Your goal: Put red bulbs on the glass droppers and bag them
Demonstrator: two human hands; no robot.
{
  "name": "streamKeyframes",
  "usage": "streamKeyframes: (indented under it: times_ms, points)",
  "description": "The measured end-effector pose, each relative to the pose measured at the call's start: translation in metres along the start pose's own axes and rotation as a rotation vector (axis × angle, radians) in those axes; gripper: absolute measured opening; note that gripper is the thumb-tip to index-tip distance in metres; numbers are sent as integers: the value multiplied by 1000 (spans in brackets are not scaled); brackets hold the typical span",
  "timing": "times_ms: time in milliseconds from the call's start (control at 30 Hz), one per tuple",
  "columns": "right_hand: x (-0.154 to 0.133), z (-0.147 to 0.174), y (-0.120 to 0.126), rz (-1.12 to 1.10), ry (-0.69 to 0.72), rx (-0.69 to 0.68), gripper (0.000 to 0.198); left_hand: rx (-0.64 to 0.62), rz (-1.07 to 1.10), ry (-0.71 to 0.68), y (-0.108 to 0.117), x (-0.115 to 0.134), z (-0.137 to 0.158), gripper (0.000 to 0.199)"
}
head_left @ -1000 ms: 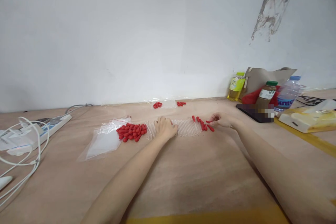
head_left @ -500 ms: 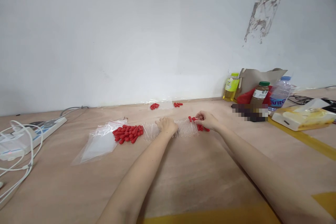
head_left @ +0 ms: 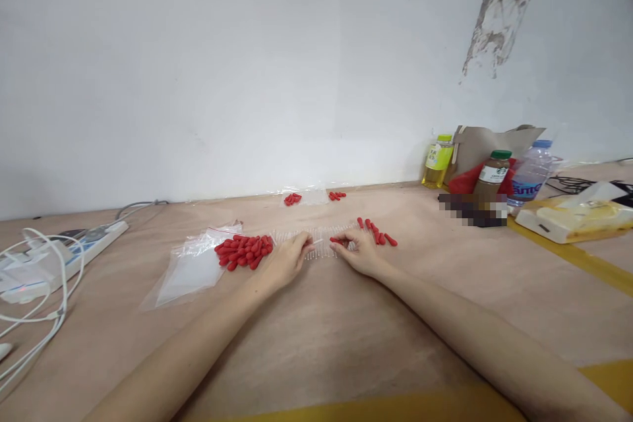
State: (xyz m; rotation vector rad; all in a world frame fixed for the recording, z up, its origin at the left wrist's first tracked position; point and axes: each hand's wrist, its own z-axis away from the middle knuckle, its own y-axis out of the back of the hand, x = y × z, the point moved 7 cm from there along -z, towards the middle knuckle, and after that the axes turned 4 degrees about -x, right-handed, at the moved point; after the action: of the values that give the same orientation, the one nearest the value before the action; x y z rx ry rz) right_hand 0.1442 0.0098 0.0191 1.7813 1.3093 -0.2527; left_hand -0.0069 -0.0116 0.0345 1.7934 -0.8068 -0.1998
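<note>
Bags (head_left: 190, 277) are partly covered by a pile (head_left: 243, 252) of red bulbs, and just beside it a clear tube (head_left: 318, 242) is pinched in the left hand (head_left: 287, 258), pointed rightward by a row of tubes (head_left: 319, 253). A red bulb (head_left: 332, 239) is gripped by the fingertips of the right hand (head_left: 363, 252) (tube and bulb are held apart), and loose bulbs (head_left: 382, 237) are scattered to its right.
</note>
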Motion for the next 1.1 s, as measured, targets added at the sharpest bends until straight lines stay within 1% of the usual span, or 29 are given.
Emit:
streamKeyframes:
  times_ms: [133, 200, 333, 433, 633, 733, 833, 1000, 1100]
  points:
    - [-13, 6, -8, -2, 75, -67, 15, 70, 91, -86, -5, -4, 22, 15]
    - [-17, 8, -11, -15, 105, -107, 17, 91, 131, -102, -7, -4, 25, 17]
    - [-23, 10, -13, -53, 153, -143, 17, 108, 163, -128, -7, 0, 25, 21]
    - [-25, 10, -14, -61, 156, -167, 17, 108, 169, -135, -8, 0, 25, 21]
    - [-24, 11, -16, -49, 167, -192, 17, 47, 188, -184, -13, 1, 27, 25]
    - [-21, 11, -21, -1, 184, -234, 18, 68, 190, -214, -11, 4, 28, 27]
    - [-19, 12, -24, 31, 206, -233, 19, 95, 185, -252, -9, 6, 29, 27]
    - [-23, 14, -23, 84, 263, -204, 17, 108, 155, -294, -9, 6, 31, 34]
    - [-27, 16, -22, 123, 314, -188, 16, 109, 153, -305, -10, 7, 31, 32]
